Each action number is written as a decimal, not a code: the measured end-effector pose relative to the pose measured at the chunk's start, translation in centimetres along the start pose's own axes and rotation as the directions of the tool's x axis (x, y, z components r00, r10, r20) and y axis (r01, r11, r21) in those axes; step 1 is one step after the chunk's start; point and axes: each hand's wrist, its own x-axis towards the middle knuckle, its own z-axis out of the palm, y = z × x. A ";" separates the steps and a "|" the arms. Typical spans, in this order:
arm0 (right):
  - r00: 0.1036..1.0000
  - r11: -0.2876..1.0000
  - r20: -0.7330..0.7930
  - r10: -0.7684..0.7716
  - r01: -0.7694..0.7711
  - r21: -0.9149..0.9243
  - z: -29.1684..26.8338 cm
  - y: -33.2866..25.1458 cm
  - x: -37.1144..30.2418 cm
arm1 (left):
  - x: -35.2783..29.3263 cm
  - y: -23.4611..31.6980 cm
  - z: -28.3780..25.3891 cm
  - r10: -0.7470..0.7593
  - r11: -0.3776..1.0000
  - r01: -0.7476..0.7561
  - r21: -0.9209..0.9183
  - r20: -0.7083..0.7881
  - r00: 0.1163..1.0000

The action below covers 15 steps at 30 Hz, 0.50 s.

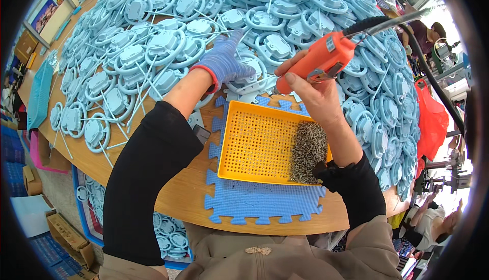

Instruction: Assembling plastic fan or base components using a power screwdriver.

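My left hand, in a blue-grey knitted glove, grips a light-blue round plastic part with a ring-like rim. Its thumb lies over the part and the other fingers reach along the far side, partly hidden. My bare right hand is wrapped round an orange electric screwdriver, whose tip points down and left beside that part. Below both hands stands a yellow perforated tray. A heap of small metal screws fills its right end.
A blue foam mat lies under the tray on the wooden table. A huge pile of light-blue parts surrounds the work spot. A cable runs from the screwdriver. At right hangs a red bag; other people sit beyond.
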 end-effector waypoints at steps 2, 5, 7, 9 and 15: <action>1.000 1.000 -0.015 -0.002 0.001 -0.025 0.3 0.9 0.1 | 0.8 -1.8 1.0 0.007 0.945 -0.039 -0.324 -0.100 0.995; 0.995 0.996 -0.057 -0.080 0.082 0.029 0.6 0.4 0.2 | 1.0 -1.3 1.0 -0.043 0.833 0.013 -0.553 -0.041 0.998; 0.994 0.995 -0.054 -0.092 0.093 0.017 1.2 -0.2 0.5 | 1.4 -1.8 0.7 -0.057 0.846 0.018 -0.532 -0.056 0.997; 0.993 0.994 -0.058 -0.107 0.107 -0.001 1.4 -0.1 0.6 | 1.6 -2.2 0.9 -0.084 0.862 0.015 -0.506 -0.112 0.990; 0.994 0.993 -0.015 -0.112 0.111 -0.049 0.9 0.5 0.1 | -0.4 -1.4 -1.1 0.008 0.903 -0.137 -0.408 -0.301 0.954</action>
